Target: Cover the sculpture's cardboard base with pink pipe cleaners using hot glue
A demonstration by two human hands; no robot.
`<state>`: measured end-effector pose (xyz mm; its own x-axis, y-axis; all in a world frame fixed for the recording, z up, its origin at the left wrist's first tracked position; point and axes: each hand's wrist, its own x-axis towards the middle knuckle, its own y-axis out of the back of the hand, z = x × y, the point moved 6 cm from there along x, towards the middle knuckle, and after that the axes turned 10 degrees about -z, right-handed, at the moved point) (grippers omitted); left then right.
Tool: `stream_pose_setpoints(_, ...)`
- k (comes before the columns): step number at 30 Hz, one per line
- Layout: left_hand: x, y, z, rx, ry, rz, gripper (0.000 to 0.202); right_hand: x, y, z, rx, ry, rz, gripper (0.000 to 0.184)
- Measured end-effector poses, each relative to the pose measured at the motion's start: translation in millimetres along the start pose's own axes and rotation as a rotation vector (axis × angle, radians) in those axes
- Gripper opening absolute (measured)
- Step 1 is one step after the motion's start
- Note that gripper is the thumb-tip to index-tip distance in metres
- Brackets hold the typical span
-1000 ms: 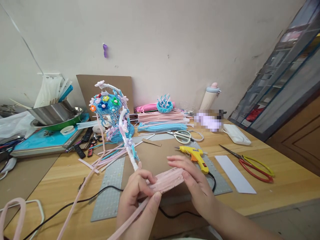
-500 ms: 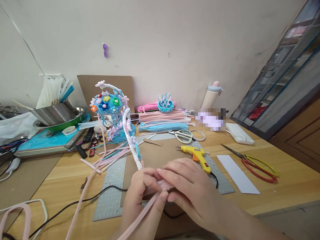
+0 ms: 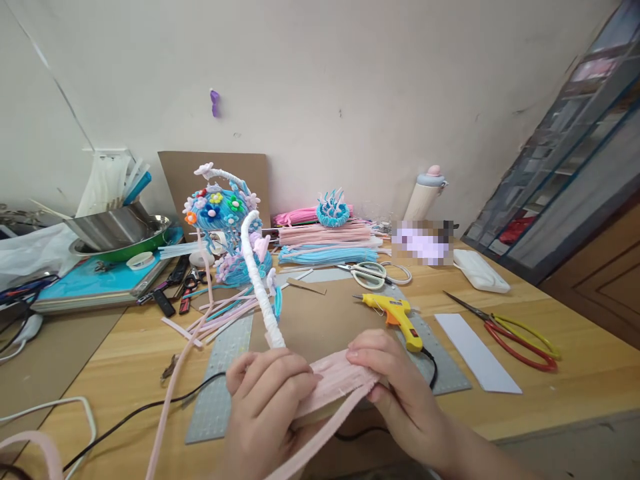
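A flat base wrapped in pale pink chenille stems is held between both hands over the table's near edge. My left hand is closed around its left end, fingers over the top. At the right end, my right hand pinches the base with its fingers on top and thumb at the near side. From that end a loose pink chenille stem runs down toward me. A curved, white-wrapped stem rises beside my left hand, with small lilac and blue pieces along it. Its lower end is hidden behind the hand.
A yellow glue gun lies on the cardboard and grey cutting mat. To the right are a white strip and red-and-yellow-handled scissors. Behind stand a flowered blue chenille piece and chenille bundles. A black cord crosses the left.
My hands have moved apart, my left to the left and my right to the right, exposing more of the pink base. The white stem has turned slightly.
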<state>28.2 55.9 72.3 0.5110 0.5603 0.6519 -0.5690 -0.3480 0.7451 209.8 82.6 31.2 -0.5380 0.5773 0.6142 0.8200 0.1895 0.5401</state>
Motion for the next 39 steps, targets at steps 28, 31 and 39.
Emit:
stream_pose_setpoints(28, -2, 10.5, 7, -0.276, -0.024, 0.093, 0.022, -33, 42, 53, -0.310, -0.583, 0.153, 0.061)
stream_pose_setpoints(31, -3, 10.9, 5, -0.274, 0.002, 0.111, 0.023, -42, 75, 88, -0.439, -0.857, 0.131, 0.040)
stream_pose_setpoints(39, -6, 7.4, 5, -0.246, -0.011, 0.135, 0.025, -67, 84, 147, -0.319, -1.163, 0.046, 0.022)
